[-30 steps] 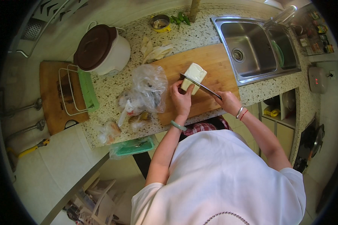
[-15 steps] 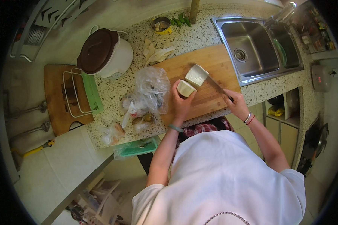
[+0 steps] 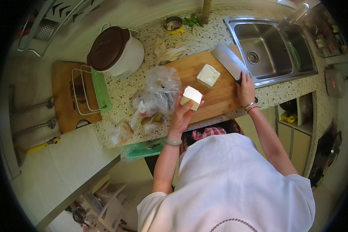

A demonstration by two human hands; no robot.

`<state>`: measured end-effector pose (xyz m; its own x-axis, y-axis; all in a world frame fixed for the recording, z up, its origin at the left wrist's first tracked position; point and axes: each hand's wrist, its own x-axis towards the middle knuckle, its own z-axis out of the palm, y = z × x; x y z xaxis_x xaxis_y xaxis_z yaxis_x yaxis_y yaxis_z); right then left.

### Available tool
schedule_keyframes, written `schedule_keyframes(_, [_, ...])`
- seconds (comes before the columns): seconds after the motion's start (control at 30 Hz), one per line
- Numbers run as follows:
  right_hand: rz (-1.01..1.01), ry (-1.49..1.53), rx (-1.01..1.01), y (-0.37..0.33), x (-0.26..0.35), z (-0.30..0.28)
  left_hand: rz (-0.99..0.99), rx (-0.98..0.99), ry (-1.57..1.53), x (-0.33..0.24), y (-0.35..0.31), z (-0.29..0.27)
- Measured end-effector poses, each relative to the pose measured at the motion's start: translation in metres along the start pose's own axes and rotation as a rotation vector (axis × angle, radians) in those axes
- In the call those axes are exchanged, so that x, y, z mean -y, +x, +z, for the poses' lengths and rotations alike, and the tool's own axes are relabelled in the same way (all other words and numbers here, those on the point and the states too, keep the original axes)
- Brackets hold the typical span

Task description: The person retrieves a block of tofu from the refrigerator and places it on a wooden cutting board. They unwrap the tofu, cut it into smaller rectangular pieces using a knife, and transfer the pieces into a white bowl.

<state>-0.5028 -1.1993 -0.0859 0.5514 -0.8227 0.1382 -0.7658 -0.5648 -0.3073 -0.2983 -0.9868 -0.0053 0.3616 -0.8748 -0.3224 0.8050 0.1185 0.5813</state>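
My left hand (image 3: 180,113) is closed around a pale block of food (image 3: 191,97), raised over the near left part of the wooden cutting board (image 3: 224,94). Its top face is smooth and white, its sides cream; I cannot tell its exact kind. A matching white block (image 3: 208,75) sits on the board, apart from that hand. Over the board's right end, beside the sink, is a cleaver (image 3: 230,62) with its broad blade roughly flat and pointing away to the left. My right hand (image 3: 245,92) has its fingers on the dark handle, which is partly hidden.
Left of the board lie clear plastic bags (image 3: 158,91), with pale peelings (image 3: 170,53) behind them. A white pot with a brown lid (image 3: 109,48) stands farther left. At the back are a small yellow cup (image 3: 174,25) and green peppers (image 3: 192,20). The steel sink (image 3: 263,50) adjoins on the right.
The cleaver has moved right, away from the blocks, and its blade now shows broadside. My left hand has lifted one block and turned its white face up, farther from the other block.
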Motion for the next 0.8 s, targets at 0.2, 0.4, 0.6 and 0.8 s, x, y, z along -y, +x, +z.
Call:
schedule_keyframes(0.2, [0.023, -0.055, 0.021, -0.003, 0.007, 0.006, 0.149, -0.233, 0.15, -0.037, -0.028, -0.012])
schedule_keyframes(0.4, [0.028, 0.066, -0.027, -0.009, 0.006, 0.014, 0.194, -0.429, 0.24, -0.059, -0.026, -0.045])
schedule_keyframes(0.6, [0.03, 0.151, -0.035, -0.005, 0.011, -0.001, 0.166, -0.55, 0.328, -0.048, -0.017, -0.062])
schedule_keyframes(0.8, [-0.301, 0.861, 0.139, 0.014, 0.135, -0.041, 0.14, -0.565, 0.432, -0.045, -0.02, -0.053])
